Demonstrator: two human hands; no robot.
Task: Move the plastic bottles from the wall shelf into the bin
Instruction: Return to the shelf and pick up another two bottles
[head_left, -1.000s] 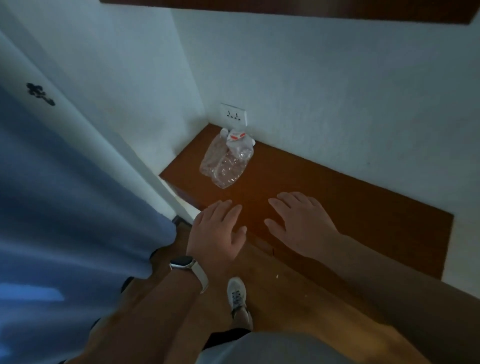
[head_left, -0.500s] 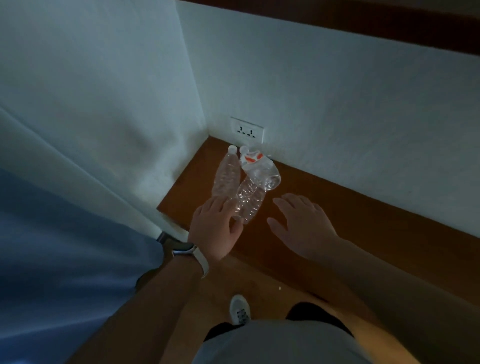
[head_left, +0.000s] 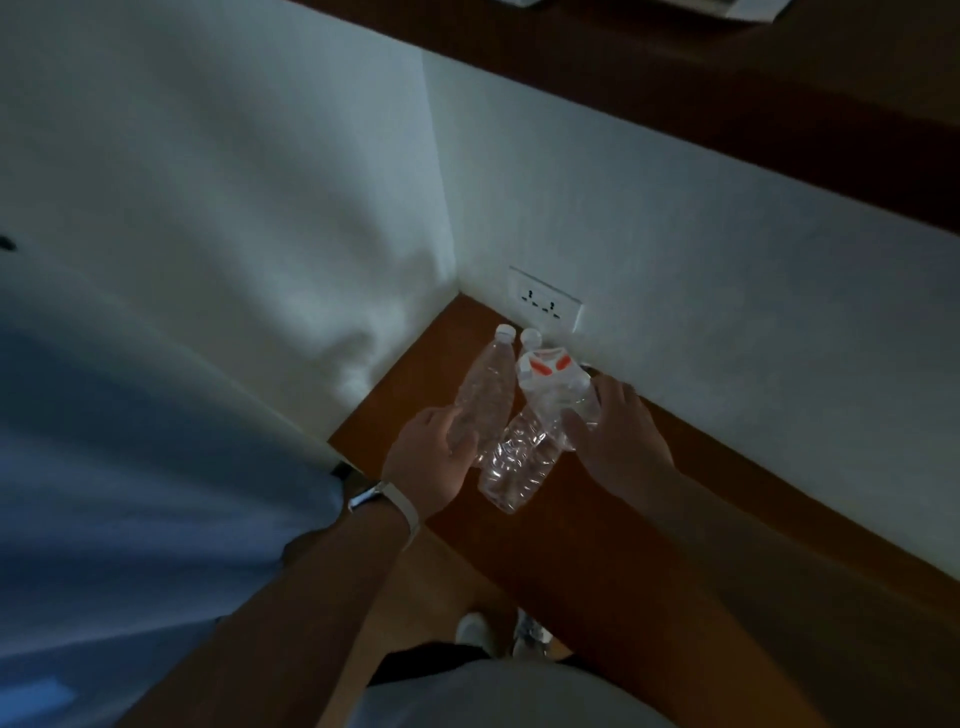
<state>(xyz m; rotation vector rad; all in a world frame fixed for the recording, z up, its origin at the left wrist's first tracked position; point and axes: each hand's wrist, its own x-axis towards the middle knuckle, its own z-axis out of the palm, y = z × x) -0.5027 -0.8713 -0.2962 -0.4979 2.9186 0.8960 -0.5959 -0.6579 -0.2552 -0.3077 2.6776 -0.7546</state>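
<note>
wall socket (head_left: 546, 305), wristwatch (head_left: 375, 500), white shoes (head_left: 474, 632)

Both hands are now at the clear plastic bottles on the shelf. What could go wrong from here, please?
1. The crumpled clear plastic bottle lies between both hands, and neither seems to hold it; it might roll off the brown wooden shelf.
2. The left hand only wraps the base of the clear smooth bottle, so it may slip.
3. The right hand grips the bottle with the white and orange label close to the white wall socket.

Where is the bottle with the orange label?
The bottle with the orange label is in the back corner of the wooden shelf, just below the wall socket, with the right hand closing around it.
</note>
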